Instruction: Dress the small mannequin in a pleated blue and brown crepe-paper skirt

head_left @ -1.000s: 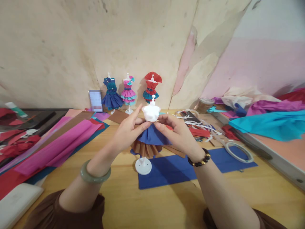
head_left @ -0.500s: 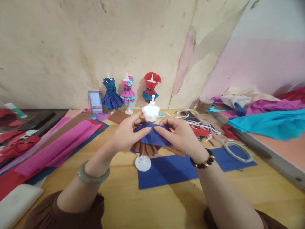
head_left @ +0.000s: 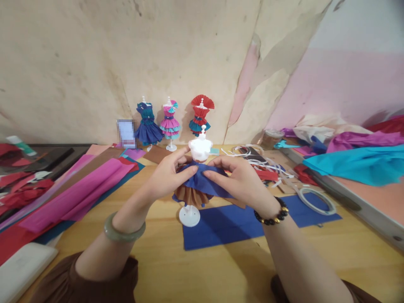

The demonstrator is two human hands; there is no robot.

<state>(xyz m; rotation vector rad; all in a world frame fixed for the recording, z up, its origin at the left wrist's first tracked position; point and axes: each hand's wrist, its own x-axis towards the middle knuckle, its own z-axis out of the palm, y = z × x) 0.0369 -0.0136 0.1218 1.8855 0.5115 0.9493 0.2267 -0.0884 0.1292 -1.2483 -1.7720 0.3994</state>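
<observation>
A small white mannequin (head_left: pixel 200 148) stands on a round white base (head_left: pixel 189 216) in the middle of the wooden table (head_left: pixel 195 269). It wears a pleated brown paper skirt (head_left: pixel 188 196) with a blue paper layer (head_left: pixel 202 182) over it. My left hand (head_left: pixel 167 176) pinches the blue paper at the mannequin's waist from the left. My right hand (head_left: pixel 240 179) presses and pinches the same blue layer from the right. Both hands are closed on the paper.
Three dressed mannequins (head_left: pixel 170 122) stand by the wall. Pink, brown and red paper sheets (head_left: pixel 78 185) lie left; a blue sheet (head_left: pixel 240 221) lies under my right wrist. Scissors (head_left: pixel 311 195), white strips and scraps, a tape roll (head_left: pixel 272 139) and teal paper (head_left: pixel 362 162) are right.
My fingers have slid down from the white bust to the waist, drawing the blue paper in around it. My right wrist has moved slightly right and down.
</observation>
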